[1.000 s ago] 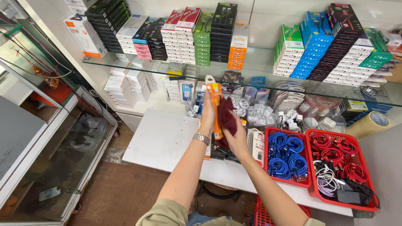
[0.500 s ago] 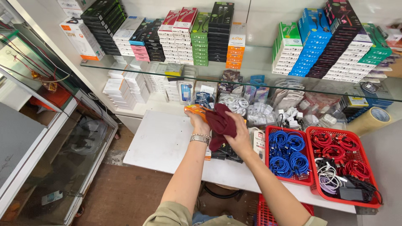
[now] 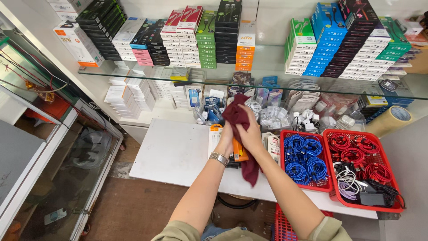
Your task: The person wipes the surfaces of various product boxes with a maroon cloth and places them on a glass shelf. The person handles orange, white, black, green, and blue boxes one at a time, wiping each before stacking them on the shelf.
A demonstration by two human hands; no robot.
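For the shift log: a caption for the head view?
Both hands, left hand and right hand, wipe an orange box with a maroon cloth over the white table.

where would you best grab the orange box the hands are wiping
Probably by the lower end of the orange box, from below. That end sticks out under the left hand, while the maroon cloth and right hand cover its top.

blue cables, red cables, tape roll
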